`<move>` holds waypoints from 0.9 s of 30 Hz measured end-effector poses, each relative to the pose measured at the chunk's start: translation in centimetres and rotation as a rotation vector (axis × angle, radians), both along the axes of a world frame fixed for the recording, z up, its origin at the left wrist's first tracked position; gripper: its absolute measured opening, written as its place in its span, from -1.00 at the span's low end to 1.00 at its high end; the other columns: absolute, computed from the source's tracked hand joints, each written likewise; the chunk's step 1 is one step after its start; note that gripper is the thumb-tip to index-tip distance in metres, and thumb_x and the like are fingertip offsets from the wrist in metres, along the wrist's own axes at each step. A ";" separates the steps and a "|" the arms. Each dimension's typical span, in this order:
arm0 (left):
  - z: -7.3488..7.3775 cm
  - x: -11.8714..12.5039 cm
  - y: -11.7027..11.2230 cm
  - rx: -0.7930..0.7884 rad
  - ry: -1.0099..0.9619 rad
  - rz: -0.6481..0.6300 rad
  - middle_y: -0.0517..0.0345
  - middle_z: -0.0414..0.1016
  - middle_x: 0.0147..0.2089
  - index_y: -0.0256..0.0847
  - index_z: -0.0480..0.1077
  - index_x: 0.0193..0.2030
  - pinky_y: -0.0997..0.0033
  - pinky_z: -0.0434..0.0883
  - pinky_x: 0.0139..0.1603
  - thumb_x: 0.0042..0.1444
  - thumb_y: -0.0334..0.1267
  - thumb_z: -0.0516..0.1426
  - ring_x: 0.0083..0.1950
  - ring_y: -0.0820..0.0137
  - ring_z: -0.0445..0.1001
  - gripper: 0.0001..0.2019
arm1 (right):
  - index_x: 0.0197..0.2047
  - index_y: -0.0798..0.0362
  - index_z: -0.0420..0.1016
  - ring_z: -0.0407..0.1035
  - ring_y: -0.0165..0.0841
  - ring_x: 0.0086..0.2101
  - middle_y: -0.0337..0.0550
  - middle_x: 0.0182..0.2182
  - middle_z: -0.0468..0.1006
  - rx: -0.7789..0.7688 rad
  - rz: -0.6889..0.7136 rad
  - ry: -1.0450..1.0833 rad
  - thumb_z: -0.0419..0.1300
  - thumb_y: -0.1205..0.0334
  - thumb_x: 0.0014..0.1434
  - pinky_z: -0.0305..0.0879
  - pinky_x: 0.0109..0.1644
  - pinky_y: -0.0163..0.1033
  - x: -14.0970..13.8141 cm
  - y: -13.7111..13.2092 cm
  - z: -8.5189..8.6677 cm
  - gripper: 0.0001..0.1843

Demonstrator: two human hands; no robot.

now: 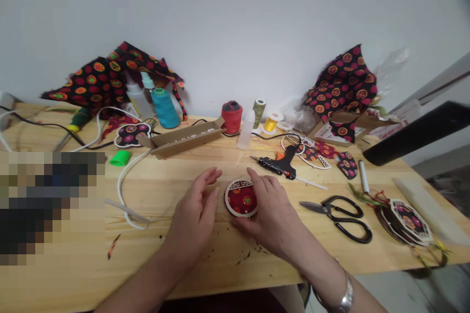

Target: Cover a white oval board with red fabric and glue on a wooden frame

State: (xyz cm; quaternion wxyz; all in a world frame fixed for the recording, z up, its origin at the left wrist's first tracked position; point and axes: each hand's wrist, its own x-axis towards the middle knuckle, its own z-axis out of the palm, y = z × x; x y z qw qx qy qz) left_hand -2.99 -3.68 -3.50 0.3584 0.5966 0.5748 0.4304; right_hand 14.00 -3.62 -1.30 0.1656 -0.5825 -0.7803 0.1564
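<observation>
A round ornament with dark red patterned fabric, a pale wooden rim and a cut-out lattice along its top is at the middle of the table. My right hand grips it by its right edge, fingers above and thumb below, hiding that side. To its left, my left hand is open and apart from it, fingers loosely curved and nothing held. Beyond my right hand rests a black glue gun with a white glue stick in its back. Black-handled scissors lie to the right, blades slightly apart.
Along the wall stand a teal thread cone, a red thread cone, a clear bottle and a long cardboard box. Stacked octagonal ornaments sit at the right, near a white marker. A white cable loops at left.
</observation>
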 end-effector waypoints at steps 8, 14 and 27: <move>-0.3 -0.1 0.1 -0.010 -0.019 -0.019 -0.05 0.38 0.17 -0.19 0.17 0.16 0.11 0.27 0.18 0.22 -0.22 -0.03 0.16 0.29 0.35 -0.63 | 0.28 0.20 0.03 0.19 -0.01 -0.03 0.13 -0.06 0.39 0.002 0.008 -0.080 0.24 0.10 -0.07 0.20 0.00 0.09 -0.3 0.5 0.2 -0.11; -0.7 -0.2 0.1 -0.007 -0.043 -0.019 -0.05 0.39 0.16 -0.17 0.19 0.16 0.11 0.31 0.15 0.20 -0.23 -0.01 0.13 0.27 0.40 -0.63 | 0.31 0.27 -0.07 0.22 0.00 -0.04 0.21 -0.03 0.36 0.008 0.020 -0.072 0.27 0.08 -0.12 0.19 0.02 0.11 0.0 0.8 0.0 0.01; 2.2 0.2 0.5 -0.440 -0.443 -0.198 0.20 0.65 -0.21 -0.15 0.53 -0.16 0.35 0.48 -0.10 0.03 -0.20 0.20 -0.16 0.29 0.57 -0.77 | 0.35 0.15 -0.27 0.16 -0.04 0.01 0.10 0.00 0.32 0.173 0.132 0.027 0.27 0.11 -0.10 0.15 0.09 0.11 0.2 -0.8 0.6 0.08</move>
